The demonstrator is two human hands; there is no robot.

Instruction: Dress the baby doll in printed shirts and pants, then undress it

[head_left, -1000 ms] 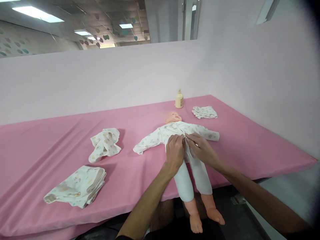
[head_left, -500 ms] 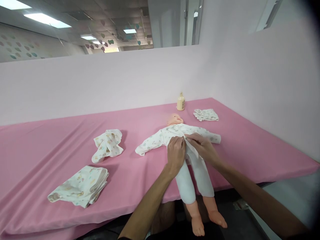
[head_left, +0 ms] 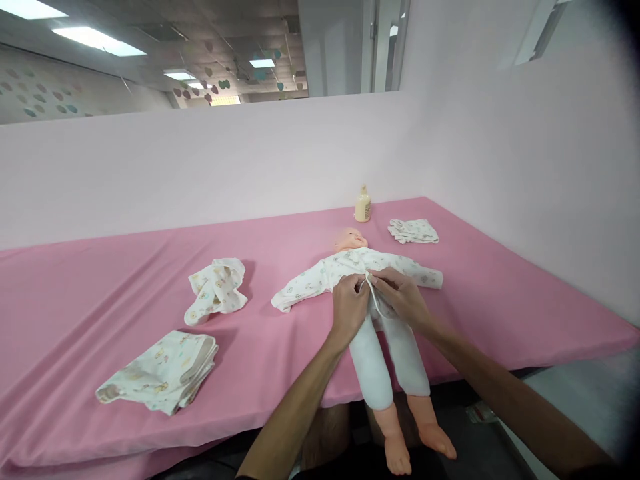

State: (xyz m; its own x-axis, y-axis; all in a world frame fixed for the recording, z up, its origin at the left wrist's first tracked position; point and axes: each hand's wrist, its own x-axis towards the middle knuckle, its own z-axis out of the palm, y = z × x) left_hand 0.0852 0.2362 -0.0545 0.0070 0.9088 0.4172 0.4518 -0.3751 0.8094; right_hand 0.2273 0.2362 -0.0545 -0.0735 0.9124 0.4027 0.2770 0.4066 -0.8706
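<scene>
Evidently both hands are working close together over the belly of the doll (head_left: 371,373), which is lying on its back on the pink cover (head_left: 280,353), its head pointing away and its feet hanging past the near edge. It is wearing a patterned shirt (head_left: 345,265), whose sleeves are spreading out to either side. The left hand (head_left: 349,308) is curling its fingers narrowly around part of a white tie (head_left: 373,291) at the shirt front; the right hand (head_left: 406,301) is pinching the same tie between thumb and forefinger. The fingertips of the two hands are almost meeting, and a thin loop of the tie is drooping just below them, between the palms.

The hands are covering much of the shirt's lower front, so how the strands are crossing is hard to make out. The left fingertips are partly hiding behind their own knuckles. Shadow is swallowing most of what is lying under the cover's edge, and the sleeves of the person are being cut off by the frame. Beyond the doll's head a bottle (head_left: 363,208) is standing upright, its label too small to read.
</scene>
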